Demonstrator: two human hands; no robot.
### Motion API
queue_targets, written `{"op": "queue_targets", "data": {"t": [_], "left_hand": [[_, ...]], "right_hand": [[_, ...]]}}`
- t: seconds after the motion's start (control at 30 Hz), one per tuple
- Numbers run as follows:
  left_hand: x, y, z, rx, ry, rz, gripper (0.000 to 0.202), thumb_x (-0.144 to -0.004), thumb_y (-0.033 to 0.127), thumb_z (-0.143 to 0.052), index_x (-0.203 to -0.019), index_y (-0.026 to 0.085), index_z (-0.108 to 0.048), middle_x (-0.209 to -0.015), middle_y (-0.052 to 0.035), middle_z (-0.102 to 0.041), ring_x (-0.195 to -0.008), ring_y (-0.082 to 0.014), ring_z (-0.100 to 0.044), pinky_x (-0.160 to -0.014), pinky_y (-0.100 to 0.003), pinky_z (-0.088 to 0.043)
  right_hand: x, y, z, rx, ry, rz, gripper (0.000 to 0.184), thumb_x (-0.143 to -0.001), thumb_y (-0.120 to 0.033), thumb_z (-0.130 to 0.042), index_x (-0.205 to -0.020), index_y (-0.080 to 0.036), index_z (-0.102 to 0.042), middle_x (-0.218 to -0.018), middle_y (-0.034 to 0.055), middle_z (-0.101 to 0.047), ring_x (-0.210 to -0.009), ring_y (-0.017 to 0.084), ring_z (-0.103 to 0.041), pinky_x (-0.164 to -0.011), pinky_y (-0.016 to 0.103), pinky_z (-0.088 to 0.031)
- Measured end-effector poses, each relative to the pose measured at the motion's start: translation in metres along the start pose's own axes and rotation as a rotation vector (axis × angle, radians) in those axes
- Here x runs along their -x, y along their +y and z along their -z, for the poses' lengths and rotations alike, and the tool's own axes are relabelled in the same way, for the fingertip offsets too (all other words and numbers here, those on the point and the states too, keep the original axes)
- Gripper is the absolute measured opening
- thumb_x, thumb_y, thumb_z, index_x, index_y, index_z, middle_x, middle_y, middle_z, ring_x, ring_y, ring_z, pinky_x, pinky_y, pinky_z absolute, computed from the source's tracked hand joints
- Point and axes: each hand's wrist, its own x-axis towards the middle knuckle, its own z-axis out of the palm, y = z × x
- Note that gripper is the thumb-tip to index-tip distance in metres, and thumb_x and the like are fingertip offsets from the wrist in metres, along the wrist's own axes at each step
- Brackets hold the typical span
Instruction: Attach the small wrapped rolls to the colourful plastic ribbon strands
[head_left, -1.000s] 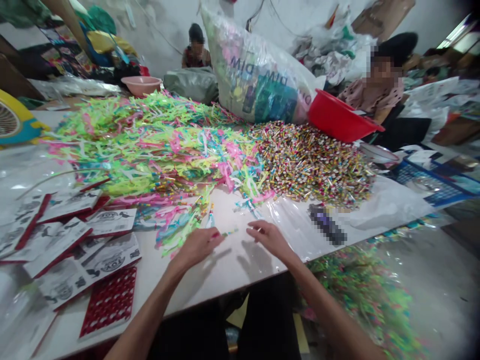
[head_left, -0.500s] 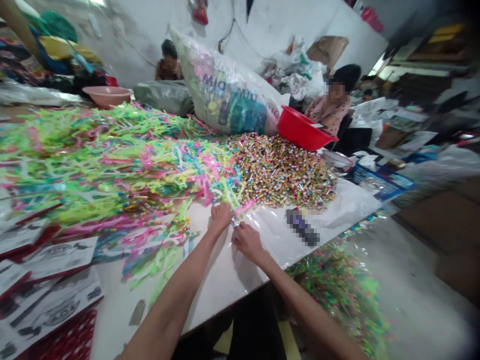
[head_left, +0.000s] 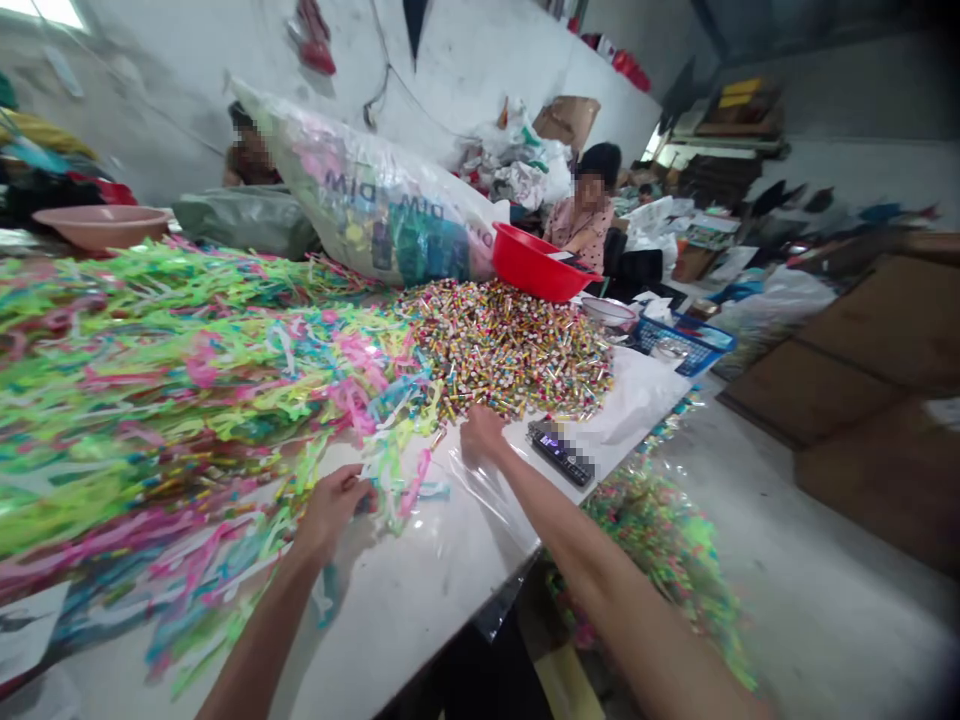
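My right hand (head_left: 484, 432) is stretched forward to the near edge of the bead heap (head_left: 510, 345), fingers curled down onto the outermost pieces — whether they have pinched one up or only rest there I cannot tell, since the back of the hand hides the tips. My left hand (head_left: 334, 505) sits closer to me and to the left, fingers clenched on a thin plastic strip (head_left: 409, 490) whose long axis runs rightward from the grip, toward the right hand. The heap lies ahead and to the right of the left hand, so the right hand is plainly the nearer one to it. The strip pile (head_left: 187, 380) spreads across the left half of the surface (head_left: 420, 580), touching the heap along its right side. A dark remote-like thing (head_left: 561, 452) lies just right of my right wrist, and a red bowl (head_left: 541, 265) stands at the heap's far side.
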Motion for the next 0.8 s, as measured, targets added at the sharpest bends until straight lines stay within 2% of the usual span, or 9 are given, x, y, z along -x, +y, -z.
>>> {"op": "queue_targets", "data": {"t": [0.13,0.23,0.33,0.43,0.53,0.6,0.67,0.73,0.8], "left_hand": [[0.007,0.004,0.0,0.235,0.175,0.088,0.028,-0.064,0.037,-0.056,-0.085,0.019,-0.054,-0.063,0.0009,-0.064,-0.061,-0.0193,-0.064,-0.049,-0.024,-0.042],[0.015,0.006,0.001,0.283,0.23,0.035,0.035,-0.067,0.044,-0.056,-0.091,0.019,-0.053,-0.057,0.0035,-0.059,-0.053,-0.017,-0.059,-0.046,-0.023,-0.039],[0.023,0.008,-0.001,0.24,0.23,-0.047,0.032,-0.077,0.05,-0.046,-0.073,0.019,-0.054,-0.048,0.0045,-0.053,-0.046,-0.0137,-0.052,-0.047,-0.023,-0.038],[0.027,0.007,-0.007,0.171,0.262,-0.073,0.031,-0.078,0.043,-0.044,-0.058,0.02,-0.048,-0.047,0.0034,-0.051,-0.047,-0.0134,-0.053,-0.051,-0.024,-0.039],[0.031,0.006,-0.011,0.173,0.291,-0.068,0.023,-0.078,0.037,-0.045,-0.067,0.019,-0.054,-0.057,0.0025,-0.058,-0.05,-0.0128,-0.057,-0.054,-0.024,-0.041],[0.038,0.009,-0.011,0.264,0.225,-0.072,0.021,-0.079,0.035,-0.046,-0.082,0.018,-0.059,-0.06,0.0032,-0.058,-0.047,-0.0115,-0.056,-0.053,-0.023,-0.042],[0.048,0.014,-0.01,0.46,0.048,-0.058,0.025,-0.078,0.036,-0.05,-0.093,0.017,-0.058,-0.063,0.0032,-0.059,-0.045,-0.0109,-0.056,-0.05,-0.023,-0.042],[0.06,0.021,-0.008,0.664,-0.171,-0.017,0.028,-0.075,0.038,-0.058,-0.091,0.016,-0.056,-0.071,0.001,-0.061,-0.048,-0.011,-0.059,-0.049,-0.022,-0.041],[0.072,0.026,-0.007,0.767,-0.315,0.023,0.029,-0.074,0.041,-0.063,-0.085,0.016,-0.056,-0.077,-0.0009,-0.063,-0.051,-0.0111,-0.061,-0.048,-0.021,-0.04]], "right_hand": [[-0.002,-0.007,0.001,-0.224,0.06,-0.09,0.03,-0.074,-0.011,-0.055,-0.103,-0.015,-0.062,-0.101,0.0121,-0.067,-0.095,0.023,-0.061,-0.074,0.029,-0.043],[0.004,-0.008,0.009,-0.417,0.087,-0.111,0.022,-0.073,-0.021,-0.056,-0.092,-0.014,-0.064,-0.089,0.01,-0.068,-0.084,0.023,-0.061,-0.066,0.028,-0.044],[0.026,-0.009,0.017,-0.634,0.065,-0.007,0.019,-0.074,-0.03,-0.052,-0.079,-0.016,-0.063,-0.075,0.0033,-0.066,-0.074,0.017,-0.061,-0.061,0.024,-0.044],[0.063,-0.01,0.02,-0.853,-0.038,0.142,0.02,-0.074,-0.035,-0.051,-0.076,-0.016,-0.058,-0.072,0.0004,-0.064,-0.066,0.013,-0.06,-0.057,0.022,-0.044],[0.102,-0.01,0.022,-1.149,-0.292,0.275,0.026,-0.072,-0.043,-0.058,-0.08,-0.017,-0.057,-0.068,-0.0001,-0.064,-0.054,0.011,-0.057,-0.049,0.022,-0.041],[0.122,-0.012,0.026,-1.266,-0.411,0.293,0.033,-0.07,-0.046,-0.064,-0.086,-0.017,-0.058,-0.062,-0.0014,-0.062,-0.046,0.01,-0.052,-0.046,0.022,-0.037],[0.135,-0.016,0.032,-1.31,-0.42,0.279,0.037,-0.069,-0.045,-0.067,-0.092,-0.017,-0.06,-0.058,-0.0031,-0.06,-0.043,0.009,-0.048,-0.045,0.022,-0.035],[0.142,-0.021,0.037,-1.358,-0.417,0.279,0.035,-0.07,-0.043,-0.068,-0.092,-0.017,-0.062,-0.059,-0.0035,-0.059,-0.043,0.007,-0.046,-0.045,0.022,-0.034],[0.145,-0.023,0.041,-1.375,-0.455,0.306,0.029,-0.071,-0.041,-0.068,-0.087,-0.016,-0.066,-0.06,-0.0034,-0.057,-0.045,0.006,-0.044,-0.046,0.022,-0.032]]}}
